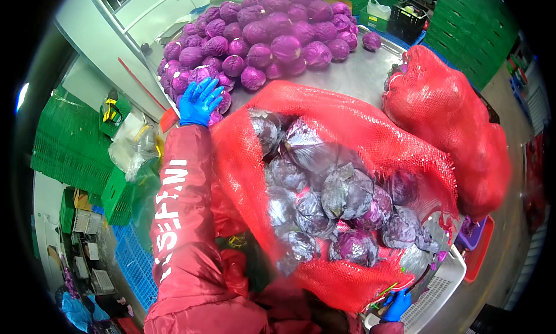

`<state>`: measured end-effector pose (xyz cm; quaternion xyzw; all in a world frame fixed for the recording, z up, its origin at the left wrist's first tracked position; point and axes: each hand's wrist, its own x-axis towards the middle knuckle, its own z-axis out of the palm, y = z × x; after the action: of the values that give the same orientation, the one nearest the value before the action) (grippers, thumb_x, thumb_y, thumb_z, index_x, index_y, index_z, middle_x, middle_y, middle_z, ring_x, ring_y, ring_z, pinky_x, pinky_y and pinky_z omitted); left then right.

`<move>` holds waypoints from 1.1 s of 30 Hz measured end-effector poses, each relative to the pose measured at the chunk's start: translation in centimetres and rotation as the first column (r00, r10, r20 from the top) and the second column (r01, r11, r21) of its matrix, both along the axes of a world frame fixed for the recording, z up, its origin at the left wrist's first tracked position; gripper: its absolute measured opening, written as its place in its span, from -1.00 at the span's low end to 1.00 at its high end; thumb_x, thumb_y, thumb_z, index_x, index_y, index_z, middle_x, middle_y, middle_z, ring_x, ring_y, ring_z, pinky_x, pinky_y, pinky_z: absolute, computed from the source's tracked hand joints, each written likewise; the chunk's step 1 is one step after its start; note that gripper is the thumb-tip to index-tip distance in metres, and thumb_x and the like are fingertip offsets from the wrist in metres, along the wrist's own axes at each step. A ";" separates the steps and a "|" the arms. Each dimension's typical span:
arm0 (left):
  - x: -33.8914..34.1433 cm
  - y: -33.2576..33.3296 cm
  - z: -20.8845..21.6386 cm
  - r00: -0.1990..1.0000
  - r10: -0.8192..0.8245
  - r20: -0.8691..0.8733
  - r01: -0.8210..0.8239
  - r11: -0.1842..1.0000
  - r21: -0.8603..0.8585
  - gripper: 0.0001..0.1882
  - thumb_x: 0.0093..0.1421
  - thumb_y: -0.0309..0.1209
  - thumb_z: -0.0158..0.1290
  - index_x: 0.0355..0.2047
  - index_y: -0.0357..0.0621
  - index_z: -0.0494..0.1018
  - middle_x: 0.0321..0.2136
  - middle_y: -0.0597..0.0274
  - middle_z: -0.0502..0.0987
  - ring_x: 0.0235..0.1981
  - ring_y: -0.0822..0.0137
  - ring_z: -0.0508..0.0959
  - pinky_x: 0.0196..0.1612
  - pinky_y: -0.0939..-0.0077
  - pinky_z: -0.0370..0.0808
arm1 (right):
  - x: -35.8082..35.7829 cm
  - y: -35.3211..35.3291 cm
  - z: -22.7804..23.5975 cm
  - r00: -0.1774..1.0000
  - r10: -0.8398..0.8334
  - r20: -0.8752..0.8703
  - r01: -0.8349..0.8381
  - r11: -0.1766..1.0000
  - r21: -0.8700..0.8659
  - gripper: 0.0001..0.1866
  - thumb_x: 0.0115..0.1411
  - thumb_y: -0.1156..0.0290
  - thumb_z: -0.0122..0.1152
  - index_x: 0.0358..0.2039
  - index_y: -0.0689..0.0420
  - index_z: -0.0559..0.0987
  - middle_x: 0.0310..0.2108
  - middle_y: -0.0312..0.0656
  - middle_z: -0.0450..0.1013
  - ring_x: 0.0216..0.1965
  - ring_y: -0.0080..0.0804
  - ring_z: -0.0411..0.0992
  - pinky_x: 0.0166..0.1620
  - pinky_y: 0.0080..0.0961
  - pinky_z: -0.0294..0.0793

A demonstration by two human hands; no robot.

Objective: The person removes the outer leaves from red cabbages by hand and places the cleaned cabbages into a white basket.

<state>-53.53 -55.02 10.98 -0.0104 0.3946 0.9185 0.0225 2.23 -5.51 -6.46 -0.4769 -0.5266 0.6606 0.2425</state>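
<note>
My left hand [200, 102], in a blue glove, reaches out with its fingers spread over red cabbages at the near left edge of a large pile of trimmed red cabbages [255, 36]. It touches or nearly touches one there. In front of me a red mesh sack [231, 177] lies wide open, full of untrimmed red cabbages [347, 192] with dull outer leaves. My right hand [397, 305], also gloved in blue, is low at the sack's near right edge. Its fingers look closed; a thin dark thing runs up from it, too unclear to name.
The pile rests on a metal table [353, 73]. A second, filled red mesh sack [449, 114] stands at the right. White [434, 305] and red crates [480, 253] sit low right. Green crates [469, 33] are stacked behind and at left; a blue pallet [133, 259] lies on the floor.
</note>
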 end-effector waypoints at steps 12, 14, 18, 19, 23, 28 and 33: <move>9.2 4.5 1.8 0.951 -0.308 -0.039 0.254 0.844 -0.473 -0.49 0.27 -0.18 -0.20 0.16 -0.21 0.22 0.13 0.02 0.31 0.06 0.01 0.41 0.00 0.22 0.44 | 0.6 -0.6 1.6 0.993 0.023 -0.119 -0.042 0.986 -0.164 -0.89 0.15 0.44 0.12 -0.30 0.10 0.43 -0.49 -0.32 0.43 -0.64 -0.63 0.29 -0.60 -0.68 0.25; 11.3 7.0 2.0 0.941 -0.337 -0.031 0.264 0.789 -0.555 -0.50 0.31 -0.19 -0.30 0.17 -0.19 0.20 0.14 0.01 0.29 0.06 0.00 0.40 0.03 0.22 0.42 | 0.5 0.4 2.5 0.987 0.076 -0.139 -0.093 0.989 -0.117 -0.70 0.09 0.47 0.17 -0.13 0.13 0.45 -0.39 -0.39 0.41 -0.53 -0.70 0.26 -0.50 -0.74 0.22; 16.6 11.9 2.5 0.821 -0.569 -0.055 0.457 0.711 -0.535 -0.39 0.29 -0.12 -0.27 0.21 -0.32 0.08 0.17 -0.10 0.22 0.11 0.04 0.36 0.09 0.29 0.36 | 1.3 2.1 4.4 0.989 0.143 -0.022 -0.143 0.990 -0.001 -0.63 0.14 0.47 0.11 -0.01 0.19 0.43 -0.27 -0.30 0.50 -0.64 -0.74 0.23 -0.60 -0.77 0.21; 17.7 13.2 2.7 0.785 -0.615 -0.075 0.481 0.681 -0.552 -0.36 0.28 -0.10 -0.25 0.21 -0.34 0.08 0.16 -0.12 0.22 0.10 0.05 0.37 0.08 0.30 0.36 | 1.5 2.3 4.9 0.992 0.122 -0.031 -0.121 0.992 0.039 -0.63 0.16 0.42 0.13 -0.01 0.19 0.43 -0.28 -0.28 0.50 -0.66 -0.73 0.23 -0.61 -0.78 0.20; 24.4 19.4 1.6 0.721 -0.692 -0.036 0.548 0.601 -0.582 -0.33 0.23 -0.07 -0.18 0.18 -0.37 0.13 0.12 -0.14 0.28 0.05 0.06 0.41 0.04 0.30 0.38 | 1.0 1.8 10.3 0.978 0.201 0.055 -0.208 0.958 0.195 -0.67 0.16 0.43 0.13 -0.04 0.19 0.47 -0.26 -0.26 0.50 -0.47 -0.67 0.38 -0.47 -0.72 0.37; 32.1 30.1 -0.9 0.588 -0.798 0.128 0.685 0.408 -0.604 -0.46 0.12 -0.38 0.08 0.10 -0.34 0.27 0.00 0.06 0.41 0.00 0.27 0.43 0.06 0.44 0.37 | 0.0 1.7 11.4 0.894 0.422 0.149 -0.434 0.737 0.519 -0.72 0.16 0.50 0.12 -0.09 0.18 0.52 -0.21 -0.23 0.51 -0.25 -0.55 0.47 -0.24 -0.60 0.47; 29.4 38.5 -3.7 0.582 -0.812 0.043 0.454 0.281 -0.846 -0.41 0.09 -0.35 0.15 0.10 -0.33 0.28 -0.01 0.02 0.43 -0.01 0.36 0.42 0.06 0.48 0.36 | -1.3 0.8 13.9 0.878 0.457 0.141 -0.470 0.768 0.434 -0.73 0.17 0.48 0.13 -0.08 0.14 0.53 -0.23 -0.23 0.53 -0.27 -0.58 0.48 -0.21 -0.62 0.47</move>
<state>-24.09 -16.49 7.29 0.3312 0.7168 0.5306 0.3081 0.97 -4.70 7.46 -0.2705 -0.7709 0.5511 0.1699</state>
